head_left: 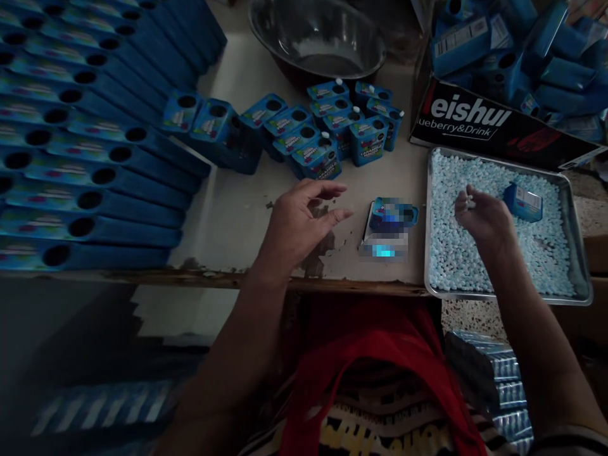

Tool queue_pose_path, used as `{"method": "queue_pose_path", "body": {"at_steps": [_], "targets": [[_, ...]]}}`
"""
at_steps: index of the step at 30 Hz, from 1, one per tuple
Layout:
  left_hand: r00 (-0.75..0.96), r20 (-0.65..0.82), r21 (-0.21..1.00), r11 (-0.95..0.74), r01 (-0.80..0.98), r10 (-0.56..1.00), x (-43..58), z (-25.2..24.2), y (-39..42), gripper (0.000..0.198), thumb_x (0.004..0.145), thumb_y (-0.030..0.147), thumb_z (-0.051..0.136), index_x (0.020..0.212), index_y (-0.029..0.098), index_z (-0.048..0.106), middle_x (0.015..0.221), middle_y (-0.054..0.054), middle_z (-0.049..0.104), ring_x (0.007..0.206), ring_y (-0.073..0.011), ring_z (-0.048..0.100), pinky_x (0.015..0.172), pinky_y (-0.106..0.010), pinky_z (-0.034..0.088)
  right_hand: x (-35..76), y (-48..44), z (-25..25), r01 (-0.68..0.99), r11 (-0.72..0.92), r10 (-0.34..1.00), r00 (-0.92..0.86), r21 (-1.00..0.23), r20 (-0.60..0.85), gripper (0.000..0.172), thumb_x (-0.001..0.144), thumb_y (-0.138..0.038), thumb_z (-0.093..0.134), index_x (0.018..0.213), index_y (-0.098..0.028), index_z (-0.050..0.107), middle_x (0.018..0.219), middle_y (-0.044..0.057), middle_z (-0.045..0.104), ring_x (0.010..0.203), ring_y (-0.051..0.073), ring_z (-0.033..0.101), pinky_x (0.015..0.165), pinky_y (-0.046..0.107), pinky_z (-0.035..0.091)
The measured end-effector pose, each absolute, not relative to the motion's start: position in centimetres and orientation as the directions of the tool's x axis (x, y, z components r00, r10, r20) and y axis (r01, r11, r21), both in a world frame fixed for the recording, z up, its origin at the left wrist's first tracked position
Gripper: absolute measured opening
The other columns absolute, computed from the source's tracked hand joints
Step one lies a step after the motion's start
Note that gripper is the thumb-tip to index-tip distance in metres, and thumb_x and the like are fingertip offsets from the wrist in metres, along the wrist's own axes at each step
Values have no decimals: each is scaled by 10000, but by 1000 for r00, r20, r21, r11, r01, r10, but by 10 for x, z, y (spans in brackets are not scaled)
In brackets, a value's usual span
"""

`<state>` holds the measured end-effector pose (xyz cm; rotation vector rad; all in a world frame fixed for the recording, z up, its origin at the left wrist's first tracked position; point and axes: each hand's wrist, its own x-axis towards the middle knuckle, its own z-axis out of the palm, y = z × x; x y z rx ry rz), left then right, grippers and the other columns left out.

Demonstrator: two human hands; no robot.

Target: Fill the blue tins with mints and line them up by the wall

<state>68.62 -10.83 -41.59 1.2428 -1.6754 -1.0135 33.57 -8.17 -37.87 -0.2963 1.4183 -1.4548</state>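
My left hand (301, 215) is held over the table, thumb and fingers apart, with nothing between them. Just right of it, a small blue box (380, 212) rests on a flat device with a lit display (384, 250), perhaps a small scale; part of both is pixelated. My right hand (487, 215) is above a metal tray (429, 253) of small pale blue and white candies (460, 266). Its fingers are closed on a few candies (469, 201). Beside that hand, another blue box (524, 202) lies on the candies.
Long rows of blue boxes with dark round holes (90, 199) fill the left. Several blue boxes, some with white bits on top (368, 136), stand mid-table. Behind them is a large metal bowl (318, 54). A black carton (503, 130) heaped with blue boxes stands behind the tray.
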Motion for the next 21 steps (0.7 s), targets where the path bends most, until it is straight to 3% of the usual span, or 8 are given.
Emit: {"method": "queue_pose_path", "body": {"at_steps": [3, 5, 8, 11, 14, 21], "targets": [[-179, 117, 932, 170, -321, -977, 687, -420, -110, 331, 867, 440, 891, 1152, 282, 832, 1232, -79, 801, 1158, -307, 764, 1075, -508, 639, 338, -62, -391, 644, 328, -637, -390, -691, -665, 287, 925, 46, 514, 1030, -205, 605, 909, 24, 664, 650, 67, 601, 555, 90, 568], [-185, 110, 930, 167, -328, -976, 686, -420, -111, 307, 881, 448, 884, 1146, 306, 822, 1256, -67, 797, 1187, -314, 761, 1088, -518, 640, 348, -54, -391, 647, 397, -663, -288, -651, -691, 231, 976, 9, 529, 1059, -184, 627, 905, 26, 684, 636, 58, 584, 558, 93, 574], [-186, 119, 929, 175, -326, -975, 685, -420, -111, 314, 882, 450, 885, 1159, 320, 812, 1273, -61, 788, 1211, -318, 758, 1114, -533, 633, 361, -51, -382, 518, 440, -784, -177, -734, -595, 23, 1019, -131, 684, 1022, -154, 678, 828, 3, 661, 570, 37, 515, 487, 82, 471], [-175, 132, 935, 181, -306, -976, 687, -420, -108, 405, 876, 494, 885, 1210, 281, 797, 1273, -80, 783, 1209, -317, 755, 1131, -551, 627, 367, -56, -366, 343, 398, -884, -106, -851, -456, 249, 922, -320, 902, 988, -162, 721, 698, -59, 549, 513, 30, 393, 417, 109, 327], [-170, 138, 940, 183, -288, -976, 689, -421, -106, 501, 863, 557, 887, 1241, 243, 787, 1258, -84, 786, 1190, -318, 750, 1129, -558, 628, 374, -60, -352, 198, 338, -930, -81, -920, -359, 403, 854, -498, 971, 958, -189, 734, 622, -91, 432, 504, 48, 318, 416, 160, 253], [-231, 131, 928, 201, -313, -964, 686, -417, -100, 420, 898, 511, 883, 1246, 291, 799, 1263, -82, 788, 1186, -315, 756, 1078, -521, 647, 397, -63, -338, -65, 247, -968, 21, -967, -249, 539, 845, -701, 910, 911, -193, 740, 572, -79, 446, 498, 71, 306, 452, 248, 185]]}}
